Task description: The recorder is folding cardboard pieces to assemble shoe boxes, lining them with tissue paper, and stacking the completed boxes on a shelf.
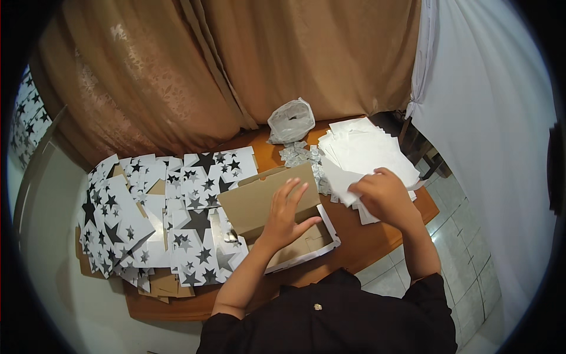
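Wooden table (pixel 377 236) before tan curtains: my left hand (pixel 286 212), fingers spread, steadied the open cardboard box (pixel 277 206) while my right hand (pixel 383 194) pinched a white sheet (pixel 342 180) off the stack (pixel 368 150), probably next to go into the box.

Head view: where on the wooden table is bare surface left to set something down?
Bare wood shows on the table between the open cardboard box and its right edge, below the white sheets. A small strip lies between the clear bag and the box. The left half is crowded with star-printed box blanks.
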{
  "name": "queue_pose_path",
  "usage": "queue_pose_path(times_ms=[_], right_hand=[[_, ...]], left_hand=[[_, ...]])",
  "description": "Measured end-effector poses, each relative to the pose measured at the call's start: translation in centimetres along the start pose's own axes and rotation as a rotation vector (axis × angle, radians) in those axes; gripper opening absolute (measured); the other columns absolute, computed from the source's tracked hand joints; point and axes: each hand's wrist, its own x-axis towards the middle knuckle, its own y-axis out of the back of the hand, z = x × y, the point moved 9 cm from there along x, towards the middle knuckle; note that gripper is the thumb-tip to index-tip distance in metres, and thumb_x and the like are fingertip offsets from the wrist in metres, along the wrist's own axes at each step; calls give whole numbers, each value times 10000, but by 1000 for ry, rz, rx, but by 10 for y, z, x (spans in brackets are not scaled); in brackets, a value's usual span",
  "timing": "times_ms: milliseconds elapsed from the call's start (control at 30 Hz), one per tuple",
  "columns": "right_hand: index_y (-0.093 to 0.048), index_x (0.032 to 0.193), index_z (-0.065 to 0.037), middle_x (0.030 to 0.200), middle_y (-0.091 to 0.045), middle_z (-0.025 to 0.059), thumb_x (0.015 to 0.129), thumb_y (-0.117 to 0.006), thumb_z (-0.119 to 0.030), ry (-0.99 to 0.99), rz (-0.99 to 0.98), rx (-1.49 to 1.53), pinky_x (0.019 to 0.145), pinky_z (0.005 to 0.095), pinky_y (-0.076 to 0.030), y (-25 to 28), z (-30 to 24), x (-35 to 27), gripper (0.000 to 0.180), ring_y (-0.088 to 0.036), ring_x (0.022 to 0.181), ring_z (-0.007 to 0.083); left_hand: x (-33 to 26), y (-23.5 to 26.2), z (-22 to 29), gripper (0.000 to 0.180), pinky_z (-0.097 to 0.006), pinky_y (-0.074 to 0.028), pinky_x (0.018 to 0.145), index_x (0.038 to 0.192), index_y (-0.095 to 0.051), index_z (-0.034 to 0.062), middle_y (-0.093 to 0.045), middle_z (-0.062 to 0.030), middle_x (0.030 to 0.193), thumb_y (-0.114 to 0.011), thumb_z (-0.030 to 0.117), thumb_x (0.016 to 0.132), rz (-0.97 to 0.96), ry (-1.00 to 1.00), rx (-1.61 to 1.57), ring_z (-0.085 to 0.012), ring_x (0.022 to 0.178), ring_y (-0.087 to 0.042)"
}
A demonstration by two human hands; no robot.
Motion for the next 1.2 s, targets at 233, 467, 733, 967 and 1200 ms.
queue_pose_path(times_ms=[233, 467, 733, 967, 1200], right_hand=[[-651, 968, -158, 820, -589, 13, 699, -657, -105, 203, 15, -69, 934, 423, -402, 34, -90, 16, 274, -599, 842, 188], [-290, 1353, -39, 1353, -300, 197, 692, -746, -374, -131, 683, 260, 1086, 448, -180, 69, -36, -26, 870, -289, 1287, 319], [-513, 1176, 33, 963, -619, 106, 834, -642, -101, -714, 10, 1430, 830, 277, -444, -139, -19, -53, 390, -576, 931, 134], [-638, 907, -16, 724, -608, 16, 829, -651, -194, -964, -65, 1028, 702, 297, -383, -210, -9, -114, 195, -548, 738, 97], [-634, 988, -98, 725, -588, 27, 763, -667, -258, -682, 33, 328, 818, 436, -240, -201, -16, -115, 278, -505, 845, 202]], left_hand=[[4, 17, 35, 333, -349, -513, 737, 1000, -646, 45, -667, -98, 926, -736, 109, 686, -165, -243, -252, -259, 828, -655], [-14, 124, -25, 188, -220, -464, 604, 913, -659, -26, -659, -48, 820, -712, 126, 816, 469, 452, -680, -96, 680, -589], [-51, 118, -125, 197, -229, -454, 629, 899, -656, -22, -653, -43, 782, -697, 152, 817, 410, 750, -379, -87, 676, -572], [-82, 88, -114, 299, -349, -426, 837, 1035, -565, -9, -584, -109, 953, -668, 75, 767, 656, 415, 415, -241, 918, -541], [-117, -57, -49, 423, -472, -332, 987, 1273, -489, 185, -442, -112, 1324, -562, 248, 861, -424, -251, 254, -286, 1256, -398]])
